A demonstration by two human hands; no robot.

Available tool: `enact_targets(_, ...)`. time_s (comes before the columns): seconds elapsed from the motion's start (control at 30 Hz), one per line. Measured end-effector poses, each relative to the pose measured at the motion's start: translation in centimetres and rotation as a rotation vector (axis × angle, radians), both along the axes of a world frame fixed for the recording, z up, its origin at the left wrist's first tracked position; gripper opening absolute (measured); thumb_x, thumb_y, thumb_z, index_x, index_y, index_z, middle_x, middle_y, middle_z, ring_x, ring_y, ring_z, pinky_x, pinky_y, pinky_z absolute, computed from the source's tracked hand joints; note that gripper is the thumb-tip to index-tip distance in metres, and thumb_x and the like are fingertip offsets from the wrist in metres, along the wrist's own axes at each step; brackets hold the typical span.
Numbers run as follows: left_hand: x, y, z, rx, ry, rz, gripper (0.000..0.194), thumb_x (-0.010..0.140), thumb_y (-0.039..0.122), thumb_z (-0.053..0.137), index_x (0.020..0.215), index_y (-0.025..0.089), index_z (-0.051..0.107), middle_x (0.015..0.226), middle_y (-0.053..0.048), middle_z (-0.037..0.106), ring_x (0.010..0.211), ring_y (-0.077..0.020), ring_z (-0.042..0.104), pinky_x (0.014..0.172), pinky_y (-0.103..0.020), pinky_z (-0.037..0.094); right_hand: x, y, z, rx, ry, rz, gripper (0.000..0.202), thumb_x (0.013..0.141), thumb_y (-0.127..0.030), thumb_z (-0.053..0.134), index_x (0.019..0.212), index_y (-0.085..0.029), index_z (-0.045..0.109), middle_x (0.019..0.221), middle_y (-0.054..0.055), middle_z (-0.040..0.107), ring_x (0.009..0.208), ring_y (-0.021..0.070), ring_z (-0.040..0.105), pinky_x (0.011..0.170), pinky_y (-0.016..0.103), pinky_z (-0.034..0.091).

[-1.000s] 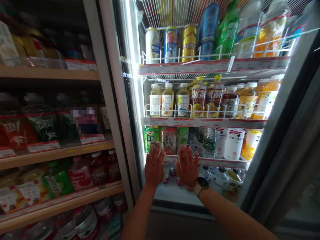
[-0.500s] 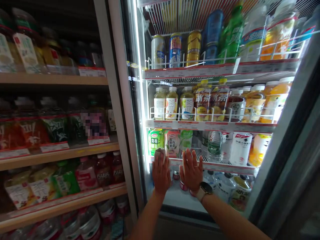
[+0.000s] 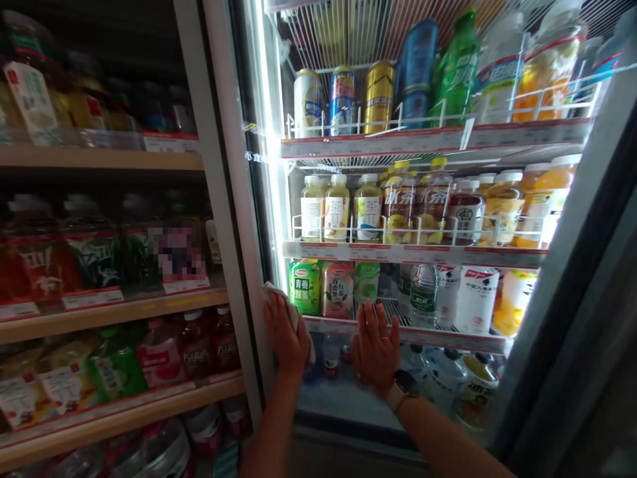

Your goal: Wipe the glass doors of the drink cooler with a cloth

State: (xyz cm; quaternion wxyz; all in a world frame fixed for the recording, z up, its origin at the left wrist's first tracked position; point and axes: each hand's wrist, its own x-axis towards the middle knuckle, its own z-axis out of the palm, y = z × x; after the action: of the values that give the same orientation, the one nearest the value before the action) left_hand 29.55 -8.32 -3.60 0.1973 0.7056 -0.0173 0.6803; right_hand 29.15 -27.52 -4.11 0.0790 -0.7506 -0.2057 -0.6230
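Observation:
My left hand point(image 3: 286, 338) lies flat with a pale cloth point(image 3: 312, 350) under its palm and fingers, pressed against the left edge of the glass fridge door point(image 3: 343, 406). The cloth sticks out above the fingertips and beside the palm. My right hand point(image 3: 377, 348) rests on the glass with its fingers stretched out and nothing in it. A ring sits on one finger, and a watch point(image 3: 407, 385) is on the right wrist. Behind the glass, between and above the hands, stand a green drink bottle point(image 3: 305, 287) and a pink-labelled drink bottle point(image 3: 337, 291).
Lit wire shelves inside the fridge hold cans, such as a gold can point(image 3: 379, 97), and several bottles. A metal door frame point(image 3: 219, 166) runs up the left. Beyond it, a wooden shelf point(image 3: 104, 159) and others below carry more bottled drinks.
My left hand has slid left with the cloth, from in front of the bottles to the door's edge. My right hand stays at nearly the same place on the glass.

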Motion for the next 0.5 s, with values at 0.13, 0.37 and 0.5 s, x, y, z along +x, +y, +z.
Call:
enact_targets(0.13,-0.1,-4.0,-1.6,0.091,-0.001,-0.053,0.060,0.098,0.024,0.043,0.154,0.020,0.021,0.159,-0.009,0.028,0.149,-0.0240,0.017,0.122,-0.045,0.021,0.2,0.0,-0.1,-0.003,-0.031,-0.002,0.070,0.092,-0.025,0.045,0.155,-0.011,0.018,0.150,0.014,0.045,0.148,0.0267,0.025,0.122,0.049,0.012)
enact_targets(0.37,-0.7,-7.0,-3.8,0.446,-0.020,-0.088,0.054,0.096,0.014,0.039,0.150,0.022,0.034,0.152,-0.005,0.042,0.147,-0.0189,0.025,0.120,-0.034,0.025,0.2,-0.4,-0.1,-0.049,-0.030,0.022,0.065,0.094,-0.025,0.038,0.154,-0.011,0.019,0.150,0.014,0.044,0.149,0.0254,0.019,0.122,0.049,0.009)
enact_targets(0.5,-0.5,-2.5,-1.8,0.373,-0.001,-0.020,0.060,0.096,0.016,0.039,0.154,0.021,0.022,0.157,-0.007,0.034,0.148,-0.0220,0.021,0.121,-0.041,0.023,0.1,-0.4,-0.2,-0.028,-0.009,0.009,0.067,0.093,-0.025,0.044,0.155,-0.012,0.019,0.147,0.014,0.049,0.149,0.0251,0.022,0.122,0.049,0.009)
